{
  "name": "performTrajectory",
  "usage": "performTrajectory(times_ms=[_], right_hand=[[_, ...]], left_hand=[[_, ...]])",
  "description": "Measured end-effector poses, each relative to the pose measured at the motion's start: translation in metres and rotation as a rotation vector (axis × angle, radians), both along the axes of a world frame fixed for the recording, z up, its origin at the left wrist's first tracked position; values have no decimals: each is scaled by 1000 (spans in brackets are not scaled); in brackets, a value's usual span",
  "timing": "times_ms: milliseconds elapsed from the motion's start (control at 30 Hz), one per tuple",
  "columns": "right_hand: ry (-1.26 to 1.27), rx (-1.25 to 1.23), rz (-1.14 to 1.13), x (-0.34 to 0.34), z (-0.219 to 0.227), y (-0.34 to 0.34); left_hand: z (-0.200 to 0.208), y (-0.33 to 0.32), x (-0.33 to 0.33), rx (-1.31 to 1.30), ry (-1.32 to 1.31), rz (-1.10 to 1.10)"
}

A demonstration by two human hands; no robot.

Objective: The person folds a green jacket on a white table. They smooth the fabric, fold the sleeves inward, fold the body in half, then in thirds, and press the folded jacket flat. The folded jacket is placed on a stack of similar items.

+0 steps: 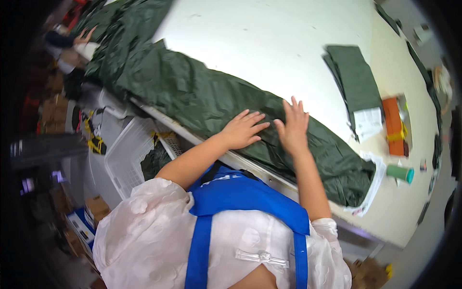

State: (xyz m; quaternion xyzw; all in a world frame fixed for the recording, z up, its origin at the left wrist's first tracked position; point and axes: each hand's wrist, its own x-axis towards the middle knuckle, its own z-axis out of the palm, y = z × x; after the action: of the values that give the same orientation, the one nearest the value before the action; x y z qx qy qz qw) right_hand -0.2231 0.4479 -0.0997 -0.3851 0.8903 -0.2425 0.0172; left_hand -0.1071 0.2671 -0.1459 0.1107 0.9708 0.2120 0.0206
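a long, crinkled sheet of dark green, slightly shiny fabric (207, 94) lies along the near edge of the broad white tabletop (269, 43). its long axis runs slantwise, from the tabletop's far left part down to near its near right corner; the narrower, rounded end points toward that corner, resting partly over a thin white sheet (379, 179). the left hand (244, 130) lies palm down on the fabric, fingers spread and pointing right, grasping nothing. the right hand (294, 127) is just beside it, also flat and ungripped, its fingers pointing toward the far edge and their tips reaching the fabric's far border.

toward the tabletop's right edge lies a folded dark green cloth piece (358, 79), lengthwise toward the far edge, with a white printed paper label (368, 123) at its near end; the print is too small to read. nearer the right edge are an open orange box (396, 137) and a green cylinder (398, 173) lying on its side. white lettering marks the bright blue apron (245, 195).
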Motion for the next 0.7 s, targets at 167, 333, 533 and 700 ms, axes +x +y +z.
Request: performTrajectory(times_ms=[167,333,533,700], right_hand=[[182,310,-100,22,-65,-31],[234,410,-123,8,-71,1],[20,499,-321,-4,-49,14],[274,170,-287,-3,-38,-65]], left_hand=[[23,-98,59,-206,187,589],[-16,-244,131,-49,54,1181],[-7,-350,122,347,63,1378],[4,-397,99,100,-73,1325]])
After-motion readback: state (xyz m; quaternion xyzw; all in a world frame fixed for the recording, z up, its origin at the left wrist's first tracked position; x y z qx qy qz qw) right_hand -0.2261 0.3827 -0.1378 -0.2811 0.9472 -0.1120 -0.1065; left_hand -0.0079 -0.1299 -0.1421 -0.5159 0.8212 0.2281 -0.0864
